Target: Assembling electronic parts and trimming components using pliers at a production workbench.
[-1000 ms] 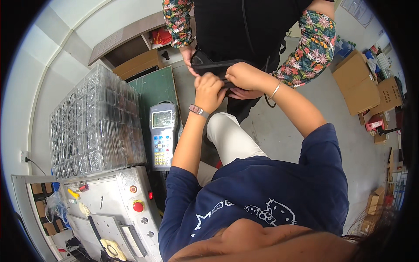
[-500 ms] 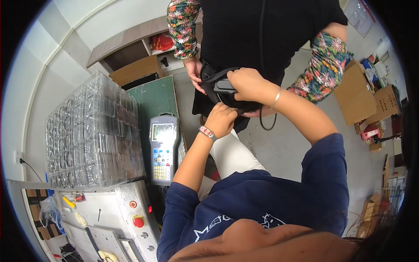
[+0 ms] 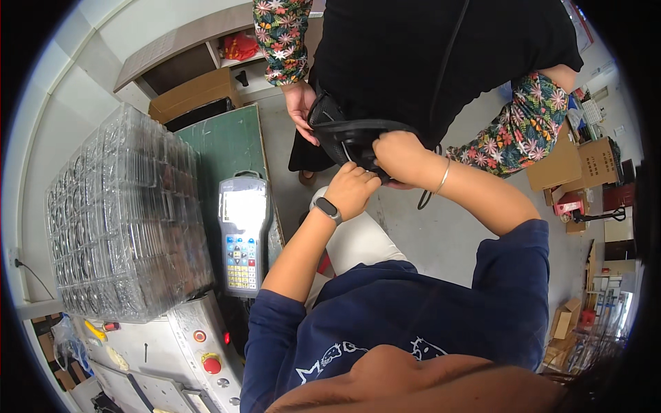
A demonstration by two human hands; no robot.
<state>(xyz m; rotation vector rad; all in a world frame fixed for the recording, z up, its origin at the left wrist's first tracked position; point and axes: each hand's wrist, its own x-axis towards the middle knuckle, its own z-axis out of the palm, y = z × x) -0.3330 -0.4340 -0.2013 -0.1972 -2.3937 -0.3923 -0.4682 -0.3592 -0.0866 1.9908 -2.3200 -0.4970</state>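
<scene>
A green worktop [image 3: 224, 141] carries a keypad handset [image 3: 242, 237]; beyond its right edge, the left grip [image 3: 351, 189] pinches a black pouch's [image 3: 352, 138] near side; the right grip [image 3: 406, 160] curls at its opening, hold indiscernible.

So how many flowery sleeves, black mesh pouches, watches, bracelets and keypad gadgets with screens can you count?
Flowery sleeves: 2
Black mesh pouch: 1
Watch: 1
Bracelet: 1
Keypad gadget with a screen: 1
Total: 6
</scene>
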